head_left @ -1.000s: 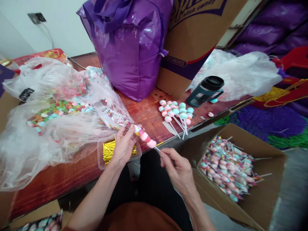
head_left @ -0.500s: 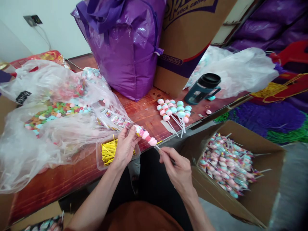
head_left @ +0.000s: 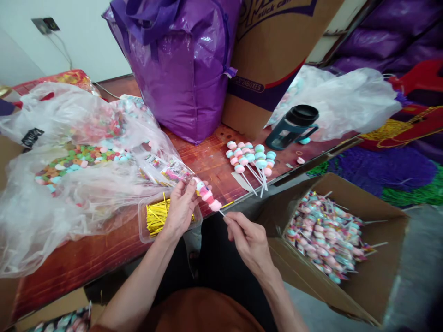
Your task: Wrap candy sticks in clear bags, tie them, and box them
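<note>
A pink marshmallow stick (head_left: 212, 202) slants between my two hands above the table's front edge. My left hand (head_left: 180, 207) is closed around a printed clear wrapper (head_left: 201, 186), which covers the upper end of the candy; how far down it reaches is hard to tell. With thumb and fingers, my right hand (head_left: 249, 237) pinches the white stick (head_left: 222, 213) below the lowest pink piece. Under my left wrist stands a clear plastic tub (head_left: 143, 232) of gold twist ties (head_left: 157, 216). More printed wrappers (head_left: 162, 169) lie just beyond that hand.
Several unwrapped marshmallow sticks (head_left: 249, 159) lie on the red table (head_left: 104, 249), near a dark tumbler (head_left: 294, 127). Plastic bags of loose candy (head_left: 83, 159) cover the left side. A purple bag (head_left: 180, 83) and a carton (head_left: 263, 69) stand behind. At right, an open box (head_left: 384, 258) holds wrapped candy sticks.
The marshmallow stick has shifted slightly left and up into the wrapper, with more of its pink end near my left hand. My right hand has followed it leftward, still pinching the stick.
</note>
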A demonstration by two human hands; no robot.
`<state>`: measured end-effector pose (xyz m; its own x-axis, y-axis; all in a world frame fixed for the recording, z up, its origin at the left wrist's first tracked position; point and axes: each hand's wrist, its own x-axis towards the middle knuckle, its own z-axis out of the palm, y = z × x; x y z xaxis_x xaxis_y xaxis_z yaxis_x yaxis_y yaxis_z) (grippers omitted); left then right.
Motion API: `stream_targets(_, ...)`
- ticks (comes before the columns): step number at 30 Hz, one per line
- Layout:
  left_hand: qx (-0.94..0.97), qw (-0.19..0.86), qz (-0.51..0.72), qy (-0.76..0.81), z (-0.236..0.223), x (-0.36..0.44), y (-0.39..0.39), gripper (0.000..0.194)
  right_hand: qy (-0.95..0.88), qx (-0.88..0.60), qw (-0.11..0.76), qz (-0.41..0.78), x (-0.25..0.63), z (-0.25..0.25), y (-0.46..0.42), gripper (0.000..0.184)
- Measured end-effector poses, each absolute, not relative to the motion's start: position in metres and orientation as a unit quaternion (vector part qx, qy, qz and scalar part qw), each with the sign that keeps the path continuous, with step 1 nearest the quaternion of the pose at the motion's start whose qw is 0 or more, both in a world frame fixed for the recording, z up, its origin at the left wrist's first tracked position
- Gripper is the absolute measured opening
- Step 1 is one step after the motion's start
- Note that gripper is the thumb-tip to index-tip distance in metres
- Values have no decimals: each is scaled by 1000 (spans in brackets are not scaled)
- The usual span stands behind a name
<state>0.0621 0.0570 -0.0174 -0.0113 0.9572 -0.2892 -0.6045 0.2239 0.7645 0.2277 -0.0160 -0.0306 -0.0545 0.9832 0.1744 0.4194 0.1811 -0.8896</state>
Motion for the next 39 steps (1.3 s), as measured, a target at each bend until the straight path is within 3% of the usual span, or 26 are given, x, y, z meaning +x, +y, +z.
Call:
stream_targets(10, 225, 669, 578, 410, -16, 57, 62, 40, -470, -538, 424, 558, 232, -27, -15, 34)
stream_targets(16, 246, 659, 578, 415, -16, 60, 61, 43, -435, -521, 426, 597, 231, -30, -13, 35)
stream_targets(24, 225, 662, 580, 418, -13, 62, 60, 45, -609, -542, 379, 438, 219, -31, -16, 28)
stream_targets(31, 253, 666, 547, 440, -11, 60, 59, 48, -744, -522, 405, 100, 218, -44, -12, 19)
stream_targets(39, 249, 674, 549, 426, -11, 62, 58, 49, -743, -491, 454, 30, 217, -42, -16, 12)
